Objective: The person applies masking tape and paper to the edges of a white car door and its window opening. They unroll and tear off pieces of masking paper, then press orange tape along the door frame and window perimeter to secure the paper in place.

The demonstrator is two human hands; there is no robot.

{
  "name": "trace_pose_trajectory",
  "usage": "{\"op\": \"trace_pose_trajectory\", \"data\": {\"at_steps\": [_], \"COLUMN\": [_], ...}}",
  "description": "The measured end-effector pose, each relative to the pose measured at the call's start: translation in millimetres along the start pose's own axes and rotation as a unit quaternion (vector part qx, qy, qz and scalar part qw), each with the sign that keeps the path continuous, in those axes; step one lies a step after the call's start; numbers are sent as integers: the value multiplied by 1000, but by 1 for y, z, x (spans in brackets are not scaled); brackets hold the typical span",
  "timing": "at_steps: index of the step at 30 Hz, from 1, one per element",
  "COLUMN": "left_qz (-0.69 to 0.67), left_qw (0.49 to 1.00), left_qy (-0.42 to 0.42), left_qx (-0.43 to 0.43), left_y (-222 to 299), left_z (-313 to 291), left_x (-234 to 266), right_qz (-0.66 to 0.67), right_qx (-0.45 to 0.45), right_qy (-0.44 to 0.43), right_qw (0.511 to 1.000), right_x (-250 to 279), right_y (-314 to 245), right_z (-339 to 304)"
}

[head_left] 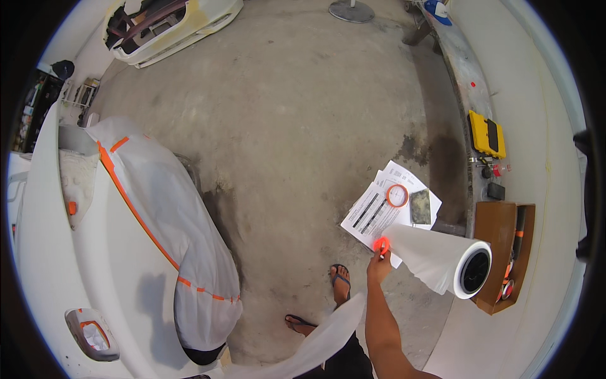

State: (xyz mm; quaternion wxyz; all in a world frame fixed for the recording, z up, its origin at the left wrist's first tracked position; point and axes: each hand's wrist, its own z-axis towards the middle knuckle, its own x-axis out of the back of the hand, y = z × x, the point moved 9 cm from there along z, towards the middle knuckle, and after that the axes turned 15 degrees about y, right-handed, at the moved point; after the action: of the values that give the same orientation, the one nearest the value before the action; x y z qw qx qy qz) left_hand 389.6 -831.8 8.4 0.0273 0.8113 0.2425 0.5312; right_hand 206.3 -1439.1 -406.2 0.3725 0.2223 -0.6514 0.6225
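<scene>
At the lower right of the frame, a small orange tape roll (381,244) is gripped by the right hand (379,264) beside the white film roll (442,258), probably for fixing it; the left hand is unseen.

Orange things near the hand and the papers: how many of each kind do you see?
Tape rings: 2, one in the right hand at, one on the papers at
Tape strips on the car cover: 1 long line
Total: 3
</scene>
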Motion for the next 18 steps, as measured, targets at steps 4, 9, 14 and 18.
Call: {"op": "trace_pose_trajectory", "data": {"at_steps": [4,9,14,18], "left_qz": [142,-10,-17,-49], "left_qw": [989,991,985,993], "left_qy": [-51,-133,-136,-60], "left_qx": [-4,21,-108,-90], "left_y": [34,28,37,31], "left_z": [-51,-104,-110,-98], "left_x": [-13,-80,-127,-113], "right_qz": [-8,72,-123,-153], "right_qx": [172,413,429,440], "right_qy": [-212,-94,97,36], "right_qw": [962,903,890,884], "right_x": [69,315,380,348], "right_y": [-90,-244,-281,-279], "right_z": [-53,-21,92,98]}}
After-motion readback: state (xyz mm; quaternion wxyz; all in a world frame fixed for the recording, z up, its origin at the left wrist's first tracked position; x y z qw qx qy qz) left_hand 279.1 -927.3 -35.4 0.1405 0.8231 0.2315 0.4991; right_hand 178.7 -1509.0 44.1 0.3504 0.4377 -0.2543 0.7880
